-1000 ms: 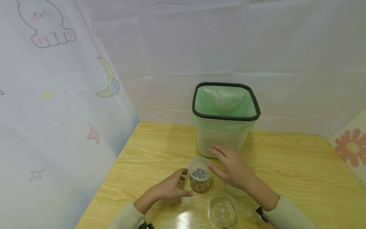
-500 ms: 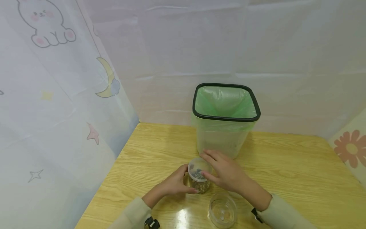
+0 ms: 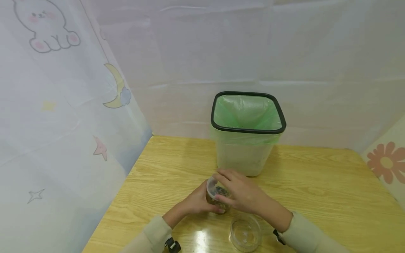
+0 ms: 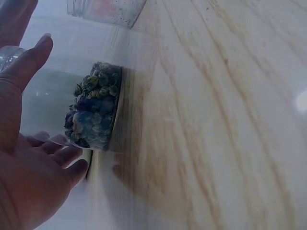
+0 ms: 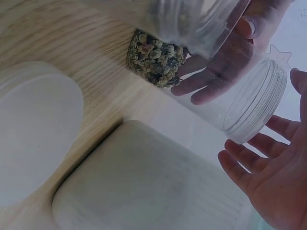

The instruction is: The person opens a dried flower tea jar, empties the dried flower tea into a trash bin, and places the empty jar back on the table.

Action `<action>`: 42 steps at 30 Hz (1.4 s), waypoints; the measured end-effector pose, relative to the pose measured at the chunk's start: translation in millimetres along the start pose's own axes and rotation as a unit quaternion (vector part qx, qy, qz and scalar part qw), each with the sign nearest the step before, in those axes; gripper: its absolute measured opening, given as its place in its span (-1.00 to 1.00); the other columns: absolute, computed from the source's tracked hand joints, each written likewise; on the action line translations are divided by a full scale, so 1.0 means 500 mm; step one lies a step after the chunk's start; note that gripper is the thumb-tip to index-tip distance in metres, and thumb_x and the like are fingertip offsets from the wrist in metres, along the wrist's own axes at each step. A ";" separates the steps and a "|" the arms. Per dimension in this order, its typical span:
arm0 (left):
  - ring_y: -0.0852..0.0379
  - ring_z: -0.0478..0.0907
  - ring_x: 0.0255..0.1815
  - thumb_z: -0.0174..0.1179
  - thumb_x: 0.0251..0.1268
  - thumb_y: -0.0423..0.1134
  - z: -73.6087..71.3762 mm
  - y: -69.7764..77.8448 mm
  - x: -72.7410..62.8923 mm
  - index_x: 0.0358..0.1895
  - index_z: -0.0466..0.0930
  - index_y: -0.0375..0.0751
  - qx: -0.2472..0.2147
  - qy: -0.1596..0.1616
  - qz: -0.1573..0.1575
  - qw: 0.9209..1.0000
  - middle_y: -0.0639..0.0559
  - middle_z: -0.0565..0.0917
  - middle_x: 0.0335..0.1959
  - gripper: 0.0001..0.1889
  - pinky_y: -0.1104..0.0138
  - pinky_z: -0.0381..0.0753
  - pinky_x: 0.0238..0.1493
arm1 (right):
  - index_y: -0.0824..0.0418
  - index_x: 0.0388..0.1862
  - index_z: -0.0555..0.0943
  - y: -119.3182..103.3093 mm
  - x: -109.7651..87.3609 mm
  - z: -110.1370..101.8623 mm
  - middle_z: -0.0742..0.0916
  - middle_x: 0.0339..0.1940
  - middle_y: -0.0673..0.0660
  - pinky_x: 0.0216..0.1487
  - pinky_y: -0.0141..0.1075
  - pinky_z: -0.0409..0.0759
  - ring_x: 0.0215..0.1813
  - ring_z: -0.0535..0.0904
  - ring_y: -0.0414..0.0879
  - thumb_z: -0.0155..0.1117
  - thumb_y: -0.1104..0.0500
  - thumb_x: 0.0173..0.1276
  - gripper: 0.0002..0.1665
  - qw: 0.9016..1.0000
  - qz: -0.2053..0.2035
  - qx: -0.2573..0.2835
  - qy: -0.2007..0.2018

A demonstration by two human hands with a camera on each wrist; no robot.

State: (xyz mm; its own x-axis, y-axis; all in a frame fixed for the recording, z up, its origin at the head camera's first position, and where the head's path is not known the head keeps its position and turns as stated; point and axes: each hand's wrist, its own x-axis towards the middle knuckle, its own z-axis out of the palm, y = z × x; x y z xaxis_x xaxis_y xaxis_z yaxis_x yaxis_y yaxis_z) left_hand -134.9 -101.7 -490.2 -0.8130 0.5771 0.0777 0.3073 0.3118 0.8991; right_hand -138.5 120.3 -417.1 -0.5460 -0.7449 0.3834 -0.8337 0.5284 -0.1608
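**Clear jar of dried buds, one hand around it, the other at its mouth**

A clear jar (image 3: pixel 217 189) stands roughly upright on the yellow wood-grain counter (image 3: pixel 171 158), near its front. Greenish dried buds (image 5: pixel 156 60), with a few purple ones, fill its lower part. The right wrist view shows bare screw threads at its mouth.

As the head view shows it, the left hand (image 3: pixel 197 201) lies between eight and nine o'clock of the jar and grips its side, thumb in front and fingers behind. The right hand (image 3: pixel 243 192), at three o'clock, arches over the mouth with its fingers loosely spread; whether they touch the rim cannot be told.

At five o'clock, near the jar but apart from it, sits a clear round container (image 3: pixel 245 233). At one o'clock stands a pale bin (image 3: pixel 243 156) with a black rim (image 3: pixel 248 130) and a green liner (image 3: pixel 248 114). The right wrist view also shows a white disc (image 5: pixel 41 129) at ten o'clock of the bin.
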 end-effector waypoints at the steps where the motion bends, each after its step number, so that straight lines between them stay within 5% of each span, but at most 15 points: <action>1: 0.07 0.44 0.37 0.60 0.02 -0.03 0.002 0.000 0.001 0.60 -0.03 0.25 -0.006 0.001 0.001 1.000 0.12 0.42 0.39 0.13 0.10 0.33 0.44 | 0.07 0.44 0.44 -0.001 0.002 0.000 0.54 0.41 0.22 0.31 0.03 0.53 0.39 0.49 0.12 0.21 -0.31 0.44 -0.24 1.000 -0.002 -0.001 -0.001; 10: 0.15 0.46 0.34 0.54 0.09 0.05 0.008 0.000 0.001 0.62 -0.06 0.18 0.033 0.019 -0.009 0.999 0.12 0.39 0.44 0.11 0.23 0.49 0.32 | 0.07 0.41 0.47 -0.017 0.014 0.011 0.55 0.39 0.19 0.29 0.03 0.55 0.37 0.48 0.17 0.25 -0.34 0.40 -0.23 1.000 -0.009 -0.017 -0.013; 25: 0.12 0.47 0.31 0.47 0.16 -0.03 0.004 0.027 0.004 0.60 0.04 0.05 0.056 0.064 0.025 0.996 0.05 0.41 0.40 -0.01 0.20 0.51 0.31 | 0.12 0.38 0.49 -0.022 0.025 0.004 0.57 0.35 0.21 0.24 0.03 0.56 0.30 0.50 0.13 0.24 -0.23 0.47 -0.33 1.000 -0.004 -0.026 0.010; 33: 0.14 0.49 0.26 0.51 0.10 -0.07 -0.009 0.045 0.000 0.53 0.12 0.10 0.065 0.053 0.054 0.995 0.07 0.43 0.34 -0.05 0.24 0.54 0.26 | 0.06 0.37 0.51 -0.026 0.025 -0.009 0.57 0.33 0.20 0.16 -0.01 0.61 0.26 0.51 0.11 0.30 -0.27 0.40 -0.30 0.999 -0.016 -0.023 0.024; 42: 0.13 0.50 0.26 0.48 0.16 -0.06 -0.021 0.057 -0.013 0.52 0.09 0.08 0.071 0.013 0.045 0.996 -0.02 0.41 0.35 -0.08 0.29 0.56 0.23 | 0.09 0.36 0.54 -0.031 0.019 -0.017 0.59 0.29 0.19 0.07 -0.11 0.67 0.22 0.50 0.07 0.16 -0.36 0.44 -0.27 0.996 -0.061 -0.048 0.040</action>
State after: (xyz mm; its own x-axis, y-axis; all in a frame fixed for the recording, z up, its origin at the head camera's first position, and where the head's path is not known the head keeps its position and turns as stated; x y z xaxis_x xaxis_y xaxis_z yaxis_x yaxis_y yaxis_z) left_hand -125.8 -104.6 -460.7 -0.7908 0.5887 0.1677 0.4452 0.3652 0.8176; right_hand -130.0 108.3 -403.1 -0.4288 -0.7735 0.4667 -0.8800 0.4745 -0.0220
